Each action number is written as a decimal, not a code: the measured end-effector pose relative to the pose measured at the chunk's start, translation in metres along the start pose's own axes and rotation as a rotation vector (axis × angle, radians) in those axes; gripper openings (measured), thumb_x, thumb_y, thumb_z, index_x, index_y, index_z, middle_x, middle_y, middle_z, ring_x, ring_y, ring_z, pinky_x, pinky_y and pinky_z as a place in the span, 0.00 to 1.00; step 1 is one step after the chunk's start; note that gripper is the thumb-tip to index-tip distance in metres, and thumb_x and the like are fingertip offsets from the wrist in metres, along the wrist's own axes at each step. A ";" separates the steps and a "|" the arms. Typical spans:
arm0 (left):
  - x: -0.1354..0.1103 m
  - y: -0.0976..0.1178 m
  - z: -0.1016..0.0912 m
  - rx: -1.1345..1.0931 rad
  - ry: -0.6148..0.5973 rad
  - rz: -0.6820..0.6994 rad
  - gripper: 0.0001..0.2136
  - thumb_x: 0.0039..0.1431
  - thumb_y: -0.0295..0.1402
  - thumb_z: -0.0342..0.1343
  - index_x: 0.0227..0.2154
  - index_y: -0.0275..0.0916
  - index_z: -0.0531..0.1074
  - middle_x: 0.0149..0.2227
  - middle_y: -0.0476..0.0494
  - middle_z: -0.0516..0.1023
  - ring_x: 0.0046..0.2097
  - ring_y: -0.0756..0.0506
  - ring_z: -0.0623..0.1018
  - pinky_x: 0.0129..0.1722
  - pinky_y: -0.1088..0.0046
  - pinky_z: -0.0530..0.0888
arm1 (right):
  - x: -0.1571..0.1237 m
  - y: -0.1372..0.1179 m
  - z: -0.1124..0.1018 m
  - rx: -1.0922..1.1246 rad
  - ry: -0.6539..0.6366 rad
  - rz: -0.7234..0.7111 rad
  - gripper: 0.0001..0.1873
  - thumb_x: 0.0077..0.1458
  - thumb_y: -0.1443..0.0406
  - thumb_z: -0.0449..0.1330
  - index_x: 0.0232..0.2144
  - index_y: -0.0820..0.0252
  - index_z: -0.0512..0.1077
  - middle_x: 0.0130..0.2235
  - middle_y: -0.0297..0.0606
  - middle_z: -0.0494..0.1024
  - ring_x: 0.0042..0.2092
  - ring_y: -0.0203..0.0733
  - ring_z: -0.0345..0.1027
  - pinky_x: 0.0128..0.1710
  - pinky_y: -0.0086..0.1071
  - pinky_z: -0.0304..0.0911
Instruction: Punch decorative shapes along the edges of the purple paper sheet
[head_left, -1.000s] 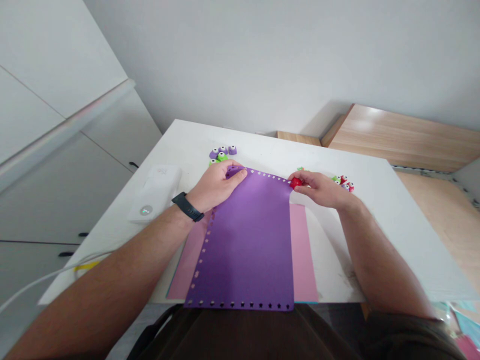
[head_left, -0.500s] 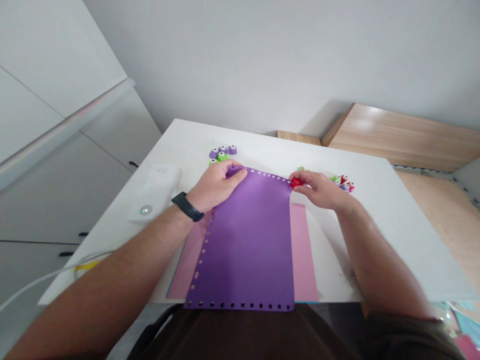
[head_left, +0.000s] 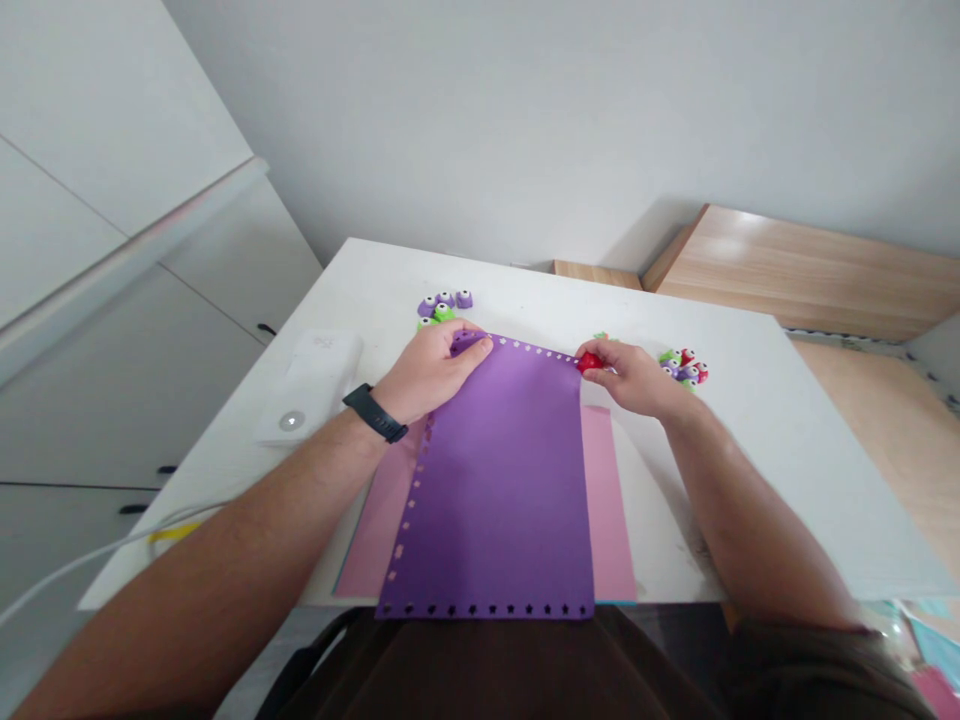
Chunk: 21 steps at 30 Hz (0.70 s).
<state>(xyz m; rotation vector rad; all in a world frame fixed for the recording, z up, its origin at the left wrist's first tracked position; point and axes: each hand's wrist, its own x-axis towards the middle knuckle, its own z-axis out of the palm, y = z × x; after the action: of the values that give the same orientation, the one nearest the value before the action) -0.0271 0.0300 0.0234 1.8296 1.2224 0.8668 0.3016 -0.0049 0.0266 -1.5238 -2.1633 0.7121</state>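
A purple sheet (head_left: 502,480) is held up from the table at its far edge, its near edge by my body. Small star- and flower-like holes line its far, left and near edges. My left hand (head_left: 442,365) pinches the far left corner, thumb on top. At the far right corner, my right hand (head_left: 626,372) grips a small red craft punch (head_left: 589,363) that sits on the sheet's edge. The punch's jaw is partly hidden by my fingers. Beneath the purple sheet lies a pink sheet (head_left: 611,510), with a thin blue edge showing under it.
Purple and green punches (head_left: 444,305) stand beyond my left hand. More punches in several colours (head_left: 684,368) cluster right of my right hand. A white device (head_left: 311,385) and a cable (head_left: 112,545) are at left on the white table (head_left: 750,450).
The near end of the purple sheet has shifted slightly right. My right hand and the red punch have moved a little left; my left hand keeps its hold.
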 end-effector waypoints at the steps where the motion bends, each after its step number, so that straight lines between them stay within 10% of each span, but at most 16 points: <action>1: 0.000 0.000 0.000 0.001 0.000 0.001 0.17 0.67 0.48 0.60 0.44 0.39 0.81 0.45 0.43 0.86 0.44 0.41 0.83 0.49 0.64 0.76 | 0.000 0.000 0.001 -0.007 0.003 0.008 0.08 0.62 0.64 0.61 0.44 0.55 0.76 0.37 0.36 0.80 0.39 0.44 0.71 0.43 0.38 0.63; 21: 0.004 -0.017 0.003 0.226 0.123 0.055 0.16 0.67 0.45 0.59 0.50 0.41 0.78 0.46 0.43 0.85 0.46 0.40 0.82 0.49 0.63 0.76 | 0.012 0.013 -0.003 0.017 -0.092 0.065 0.12 0.61 0.61 0.61 0.45 0.58 0.78 0.34 0.34 0.78 0.36 0.41 0.68 0.39 0.34 0.61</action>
<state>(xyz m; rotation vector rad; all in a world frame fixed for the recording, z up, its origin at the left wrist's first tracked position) -0.0301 0.0377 0.0077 2.0212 1.4014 0.9139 0.3088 0.0109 0.0215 -1.5882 -2.1760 0.8363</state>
